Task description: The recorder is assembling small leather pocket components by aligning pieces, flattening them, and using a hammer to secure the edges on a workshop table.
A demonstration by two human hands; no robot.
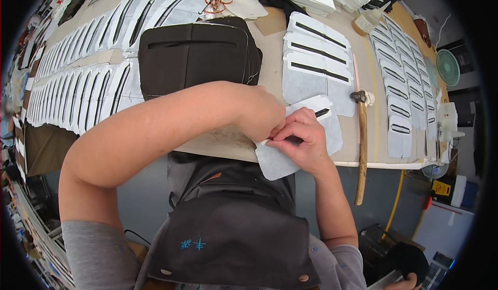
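Observation:
A pale grey-white fabric panel point(332, 130) lies at the front edge of the table, its lower corner hanging over the edge. It carries a white strip around a dark slot. My left hand point(263, 115) reaches across from the left, its fingers pinched together at the slot's near end. Close against it, my right hand point(307, 138) is closed too, thumb and fingers pinching the strip's edge. Both hands cover most of the slot, and the left fingertips are partly hidden. Dark brown pieces point(199, 67) with a long slit lie stacked behind my left forearm.
More pale panels with dark slots point(317, 57) lie just beyond my hands. Overlapping rows of them cover the table's left point(78, 90) and right point(397, 85). A wooden-handled hammer point(362, 155) overhangs the front edge. A bottle of amber liquid point(366, 22) stands farther back.

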